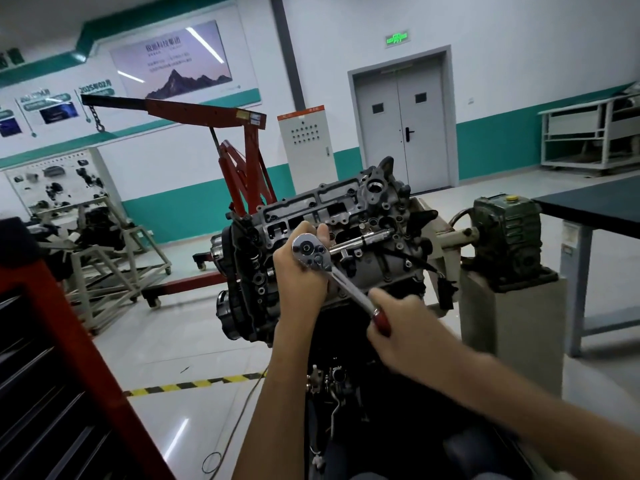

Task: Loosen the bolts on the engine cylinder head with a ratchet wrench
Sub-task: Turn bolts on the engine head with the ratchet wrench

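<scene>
Floor: pale grey, smooth and shiny, with lamp reflections on it; a striped tape in yellow and black crosses it, and a thin cable lies on it in loops
Walls: white above and 1 teal band below, with posters on the left part
Double door: grey, flat, 2 small dark windows, under a green lit sign
Hoist: red painted steel with a long dark arm, a chain and a hook at its end; it stands behind the engine
Table: dark flat top on grey legs, at the right edge
Tool cabinet: red frame with dark drawers, near at the left
Gearbox: green, ribbed casting with a yellow cap, on a grey pedestal to the right of the engine
Engine cylinder head: in the centre, dull grey cast metal, rough, with many round holes and rectangular openings, its top face tilted toward the camera
Ratchet wrench: just in front of the cylinder head; round polished chrome head, slim shaft, dark red handle; it slants from upper left to lower right
Chrome bar: goes from behind the wrench's head to the top face; whether it sits on a bolt I cannot tell
Left hand: fingers curled around the wrench's head from behind
Right hand: closed in a fist on the red handle
</scene>
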